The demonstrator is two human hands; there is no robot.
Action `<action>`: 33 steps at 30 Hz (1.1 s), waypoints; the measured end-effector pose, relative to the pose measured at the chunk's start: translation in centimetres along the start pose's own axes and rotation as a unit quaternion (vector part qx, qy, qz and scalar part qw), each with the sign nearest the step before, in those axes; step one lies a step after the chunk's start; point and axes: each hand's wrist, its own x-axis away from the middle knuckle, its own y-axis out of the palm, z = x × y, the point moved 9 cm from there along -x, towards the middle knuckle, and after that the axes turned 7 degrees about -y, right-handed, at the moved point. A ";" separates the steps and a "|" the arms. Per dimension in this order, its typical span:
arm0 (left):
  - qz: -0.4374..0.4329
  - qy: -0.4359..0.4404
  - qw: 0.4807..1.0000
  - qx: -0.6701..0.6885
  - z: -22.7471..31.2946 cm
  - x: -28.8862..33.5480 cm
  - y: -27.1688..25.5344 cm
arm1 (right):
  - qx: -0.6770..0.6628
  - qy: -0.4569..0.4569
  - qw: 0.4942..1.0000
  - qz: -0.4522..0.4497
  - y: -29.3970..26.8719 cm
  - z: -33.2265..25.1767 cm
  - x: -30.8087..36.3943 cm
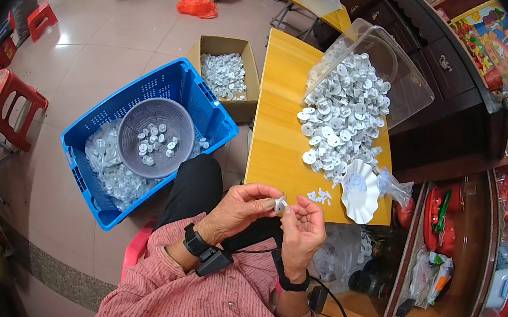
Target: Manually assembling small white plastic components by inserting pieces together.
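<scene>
A small white plastic disc-shaped part [280, 204] is pinched between the thumb and finger of my left hand [235, 214], just off the table's near edge. My right hand [301, 237] is closed beside it, thumb tip right at the part; whatever its fingers hold is too small to make out. Beyond my right hand, several tiny white pegs [320, 196] lie loose on the yellow wooden table [276, 103]. Next to them is a white scalloped dish [360, 202] with small pale pieces in it. A large heap of similar white parts [343, 117] spills from a clear plastic bin [408, 78] lying on its side.
On my left stands a blue crate [85, 187] with bagged white parts. A grey colander [125, 145] with several parts sits in it. Behind is a cardboard box [249, 65] of white parts. Dark drawers [437, 65] border the table's right; a red stool [12, 101] stands far left.
</scene>
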 end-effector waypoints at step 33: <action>-0.029 0.003 0.998 0.055 -0.4 0.1 0.2 | 0.024 -0.001 1.000 -0.010 0.0 -1.2 0.0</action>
